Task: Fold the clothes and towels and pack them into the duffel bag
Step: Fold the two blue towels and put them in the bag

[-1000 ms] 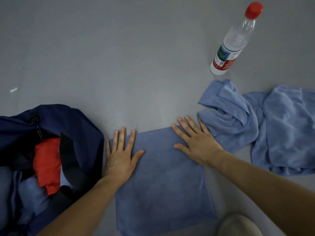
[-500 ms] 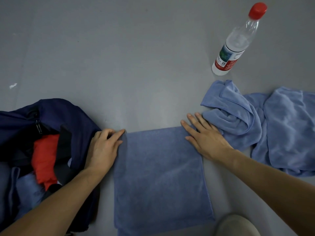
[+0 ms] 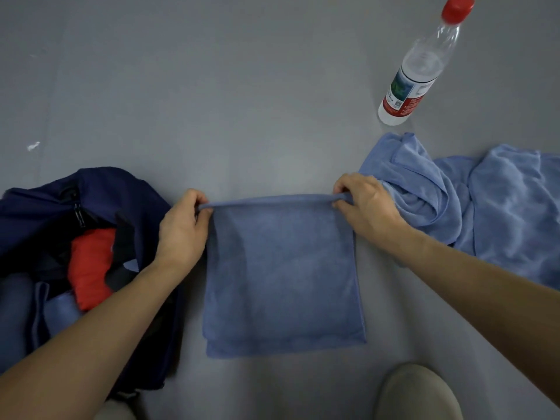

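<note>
Left hand (image 3: 181,228) and right hand (image 3: 366,207) each pinch a far corner of the folded blue terry towel (image 3: 281,277). Thumbs and curled fingers are closed on the cloth, so its far edge is lifted off the grey floor (image 3: 212,86) and drawn taut into a thin line between them. From that edge the towel slopes down towards the person. Its near end lies flat on the floor, where the layered edges show one just past the other. Just to the left sits the navy fabric duffel bag (image 3: 121,192), its mouth gaping open, with the left forearm reaching across it. Inside, a red garment (image 3: 91,265) is tucked among dark straps, with pale blue cloth (image 3: 60,310) beside and below it. On the right, close behind the right hand, lies a heap of crumpled blue towels (image 3: 500,207), rumpled and spreading out of view; whether it is one piece or several I cannot tell. Beyond that heap, apart from it, a clear plastic bottle (image 3: 415,74) with a red cap and a red-and-white label stands upright on the floor. A small white scrap (image 3: 33,146) lies far left, well apart from the bag. Near the right forearm a beige rounded shape (image 3: 418,392) pokes in at the bottom; what it is I cannot make out.
</note>
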A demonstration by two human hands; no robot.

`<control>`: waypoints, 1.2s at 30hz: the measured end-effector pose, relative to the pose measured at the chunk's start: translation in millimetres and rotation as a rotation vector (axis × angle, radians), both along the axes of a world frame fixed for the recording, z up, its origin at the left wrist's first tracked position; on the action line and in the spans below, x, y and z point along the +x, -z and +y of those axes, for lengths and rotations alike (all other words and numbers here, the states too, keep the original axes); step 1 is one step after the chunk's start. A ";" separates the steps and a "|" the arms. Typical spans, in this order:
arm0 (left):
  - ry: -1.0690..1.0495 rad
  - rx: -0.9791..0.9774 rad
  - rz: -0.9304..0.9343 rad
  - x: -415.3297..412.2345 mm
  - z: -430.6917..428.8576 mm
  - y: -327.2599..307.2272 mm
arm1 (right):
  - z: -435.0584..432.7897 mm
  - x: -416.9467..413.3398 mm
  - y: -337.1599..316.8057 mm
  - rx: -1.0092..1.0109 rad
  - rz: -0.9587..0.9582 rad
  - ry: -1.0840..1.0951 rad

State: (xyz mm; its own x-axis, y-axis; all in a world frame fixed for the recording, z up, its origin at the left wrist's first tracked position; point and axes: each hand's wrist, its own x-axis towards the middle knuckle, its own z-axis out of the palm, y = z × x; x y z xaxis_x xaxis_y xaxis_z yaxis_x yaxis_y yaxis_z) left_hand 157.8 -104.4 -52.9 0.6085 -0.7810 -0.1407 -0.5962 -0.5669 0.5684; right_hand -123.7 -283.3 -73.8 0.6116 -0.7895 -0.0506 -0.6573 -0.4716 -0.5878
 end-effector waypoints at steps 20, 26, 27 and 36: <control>0.517 0.395 -0.314 -89.3 154.3 -2.5 | 158.2 -97.7 5.7 -0.181 0.136 -0.556; 0.096 0.488 -0.094 -148.9 104.2 39.5 | 141.3 -64.0 43.9 -0.324 0.261 -0.669; 0.071 0.473 -0.113 -149.5 94.4 51.2 | 137.7 -65.2 49.0 -0.324 0.301 -0.685; 0.718 0.310 -0.506 -59.1 -37.0 74.8 | 172.0 -52.3 34.7 -0.225 0.176 -0.460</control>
State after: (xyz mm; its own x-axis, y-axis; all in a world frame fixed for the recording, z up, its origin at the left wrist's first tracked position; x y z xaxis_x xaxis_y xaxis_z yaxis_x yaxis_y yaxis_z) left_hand 98.7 -141.4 -127.7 0.0401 -0.9659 -0.2559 -0.9983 -0.0494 0.0300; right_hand -175.9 -111.3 -108.5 0.8944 -0.4452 -0.0436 -0.4325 -0.8356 -0.3387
